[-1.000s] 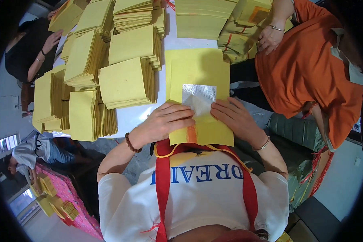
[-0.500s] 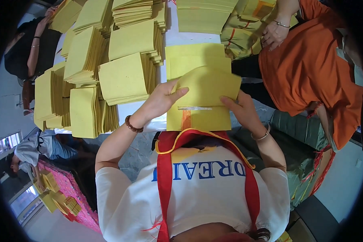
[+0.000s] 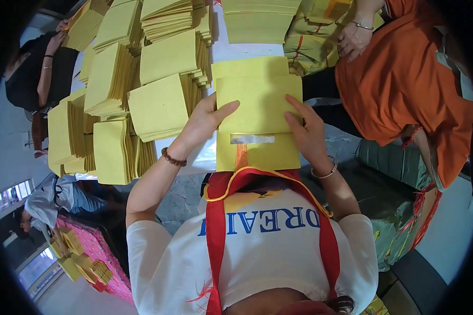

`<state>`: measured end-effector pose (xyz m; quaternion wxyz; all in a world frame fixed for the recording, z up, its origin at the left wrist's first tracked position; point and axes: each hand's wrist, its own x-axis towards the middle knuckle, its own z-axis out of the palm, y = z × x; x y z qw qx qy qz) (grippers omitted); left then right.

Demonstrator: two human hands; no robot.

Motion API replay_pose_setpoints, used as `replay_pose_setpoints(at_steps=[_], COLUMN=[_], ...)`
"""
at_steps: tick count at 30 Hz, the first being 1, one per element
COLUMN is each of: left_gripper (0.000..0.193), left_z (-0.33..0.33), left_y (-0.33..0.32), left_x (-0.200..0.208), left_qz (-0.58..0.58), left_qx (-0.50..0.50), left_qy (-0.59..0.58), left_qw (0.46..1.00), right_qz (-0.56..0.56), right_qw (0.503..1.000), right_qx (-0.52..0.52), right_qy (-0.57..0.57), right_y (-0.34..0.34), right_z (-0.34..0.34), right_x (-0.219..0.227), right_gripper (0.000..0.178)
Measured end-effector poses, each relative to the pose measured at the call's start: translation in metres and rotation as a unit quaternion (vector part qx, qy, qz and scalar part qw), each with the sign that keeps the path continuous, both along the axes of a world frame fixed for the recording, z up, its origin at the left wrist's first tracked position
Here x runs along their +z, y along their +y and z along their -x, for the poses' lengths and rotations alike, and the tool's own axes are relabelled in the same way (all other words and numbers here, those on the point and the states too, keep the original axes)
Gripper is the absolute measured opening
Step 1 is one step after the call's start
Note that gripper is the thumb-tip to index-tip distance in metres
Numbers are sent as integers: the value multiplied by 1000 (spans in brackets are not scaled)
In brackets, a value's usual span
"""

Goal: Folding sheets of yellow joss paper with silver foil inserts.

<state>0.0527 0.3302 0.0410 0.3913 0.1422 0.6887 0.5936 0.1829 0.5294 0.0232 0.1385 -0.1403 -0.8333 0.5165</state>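
Note:
A yellow paper sheet lies flat across the stack in front of me, between my hands. My left hand is closed at its left edge, thumb on top and the other fingers partly hidden. On the right edge rests my right hand, thumb and forefinger spread apart on the paper. Below the sheet shows more yellow paper with a silver foil patch and an orange stripe. Another yellow edge sticks out beyond the top sheet.
Piles of yellow paper crowd the white table on the left. A further stack lies ahead. At the right stands a person in orange, a hand near tied yellow bundles. Other people handle yellow paper at the left.
The sheet, lifted and bowed half a second ago, now lies flat and squared over the stack. My right thumb and forefinger have moved onto its top; more of the foil patch shows.

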Motion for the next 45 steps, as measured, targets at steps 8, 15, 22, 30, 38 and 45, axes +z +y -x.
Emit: replay_pose_setpoints(at_steps=[8, 15, 22, 30, 38, 45], left_gripper=[31, 31, 31, 37, 49, 72], left_z=[5, 11, 9, -13, -11, -12], left_y=[-2, 3, 4, -8, 51, 52], left_x=[-36, -42, -29, 14, 15, -17], left_qz=[9, 40, 109, 182, 40, 89], left_qx=[40, 55, 44, 47, -186, -210], left_qy=[34, 73, 136, 348, 668, 627], left_qw=[999, 995, 984, 918, 720, 745], right_qz=[12, 41, 19, -1, -20, -24], right_qw=[999, 998, 998, 998, 998, 998], right_qx=[-24, -41, -48, -50, -51, -52], right_qy=[20, -24, -37, -26, -44, 8], right_y=[-1, -2, -3, -1, -2, -1], right_z=[3, 5, 8, 9, 11, 12], right_x=[-8, -7, -8, -8, -6, -7], right_gripper=[36, 37, 37, 36, 35, 35])
